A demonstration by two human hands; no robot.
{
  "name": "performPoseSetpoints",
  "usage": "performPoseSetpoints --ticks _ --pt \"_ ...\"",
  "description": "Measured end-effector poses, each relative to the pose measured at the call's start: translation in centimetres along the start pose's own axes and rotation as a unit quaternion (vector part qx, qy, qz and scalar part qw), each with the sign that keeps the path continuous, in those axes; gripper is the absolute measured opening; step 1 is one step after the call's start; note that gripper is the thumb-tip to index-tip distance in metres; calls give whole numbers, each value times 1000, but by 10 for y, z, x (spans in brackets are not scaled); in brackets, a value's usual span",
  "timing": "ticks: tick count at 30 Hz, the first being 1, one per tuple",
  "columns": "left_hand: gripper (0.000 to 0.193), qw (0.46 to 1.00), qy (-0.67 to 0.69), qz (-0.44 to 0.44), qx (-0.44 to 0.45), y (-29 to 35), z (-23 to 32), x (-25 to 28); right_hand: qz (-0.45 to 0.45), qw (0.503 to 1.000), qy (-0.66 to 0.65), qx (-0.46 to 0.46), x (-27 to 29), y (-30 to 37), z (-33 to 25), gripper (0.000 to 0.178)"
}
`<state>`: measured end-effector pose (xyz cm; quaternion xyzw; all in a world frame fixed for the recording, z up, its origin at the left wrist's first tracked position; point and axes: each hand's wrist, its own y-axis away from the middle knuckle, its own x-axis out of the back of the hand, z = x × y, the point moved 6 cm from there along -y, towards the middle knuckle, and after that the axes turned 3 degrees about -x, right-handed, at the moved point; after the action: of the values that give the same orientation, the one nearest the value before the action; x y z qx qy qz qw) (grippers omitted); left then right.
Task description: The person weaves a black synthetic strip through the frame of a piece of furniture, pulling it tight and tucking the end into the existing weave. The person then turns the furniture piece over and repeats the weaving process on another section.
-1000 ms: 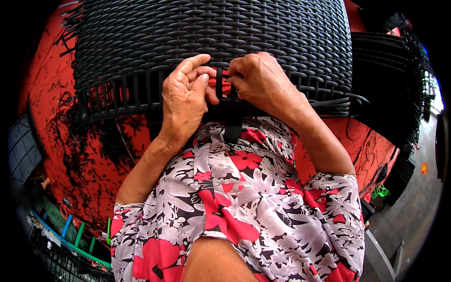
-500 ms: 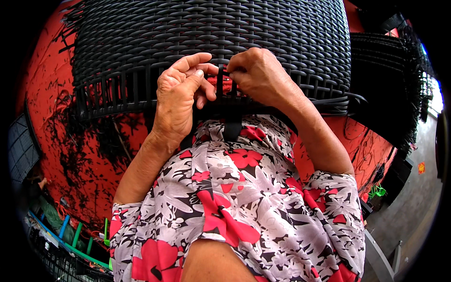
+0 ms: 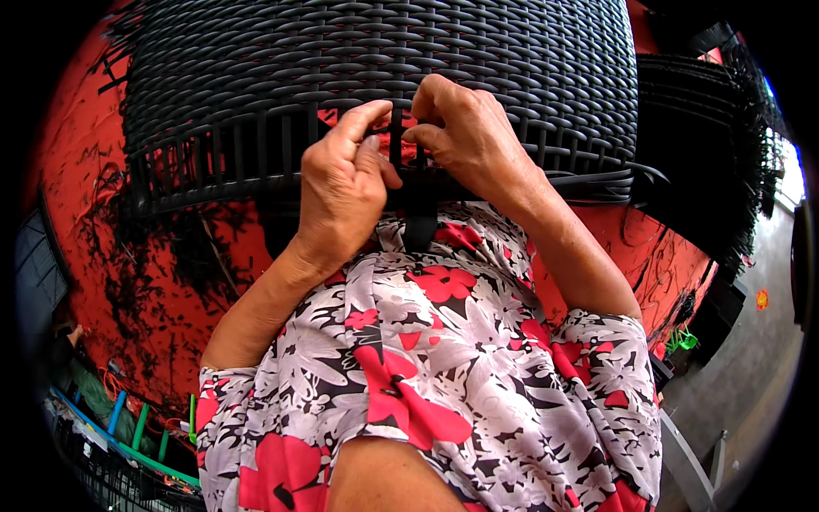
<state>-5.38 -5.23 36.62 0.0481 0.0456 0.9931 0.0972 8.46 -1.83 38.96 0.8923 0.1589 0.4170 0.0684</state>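
Observation:
A panel of black woven wicker (image 3: pixel 375 51) lies in front of me, with a row of upright strands (image 3: pixel 239 149) bare along its near edge. My left hand (image 3: pixel 345 183) is at the middle of that row, its fingers curled beside an upright strand (image 3: pixel 395 141). What those fingers hold, if anything, is hidden. My right hand (image 3: pixel 473 128) is just right of the same strand, with index finger and thumb closed in toward the weave. The thin strip it grips is mostly covered by the hand. Red shows through the gap between my hands.
More dark wicker with frayed ends (image 3: pixel 691 154) stands at the right. Red sheeting (image 3: pixel 128 299) littered with black scraps spreads beneath. A rack with blue and green rods (image 3: pixel 141 427) is at lower left. Loose black strands (image 3: pixel 589 183) hang at the panel's right near corner.
My left hand has turned and curled its fingers more, moving slightly right toward the strand. My right hand has shifted a little upward. The panel has moved slightly left.

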Motion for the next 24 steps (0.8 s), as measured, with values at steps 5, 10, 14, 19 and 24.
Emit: performPoseSetpoints --ticks 5,10,14,19,24 --pt "36 968 -205 5 -141 -8 10 -3 3 999 31 28 -1 2 -6 18" --pt "41 962 -233 18 -143 -16 20 -6 32 993 76 79 -3 -2 -18 19" --pt "51 1000 -8 18 -3 -16 3 5 63 984 134 104 9 14 -27 16" --pt "49 993 97 62 23 -1 46 25 116 971 -98 182 9 19 -29 20" --pt "43 994 77 71 4 8 46 40 -8 966 -230 118 -10 13 -23 12"
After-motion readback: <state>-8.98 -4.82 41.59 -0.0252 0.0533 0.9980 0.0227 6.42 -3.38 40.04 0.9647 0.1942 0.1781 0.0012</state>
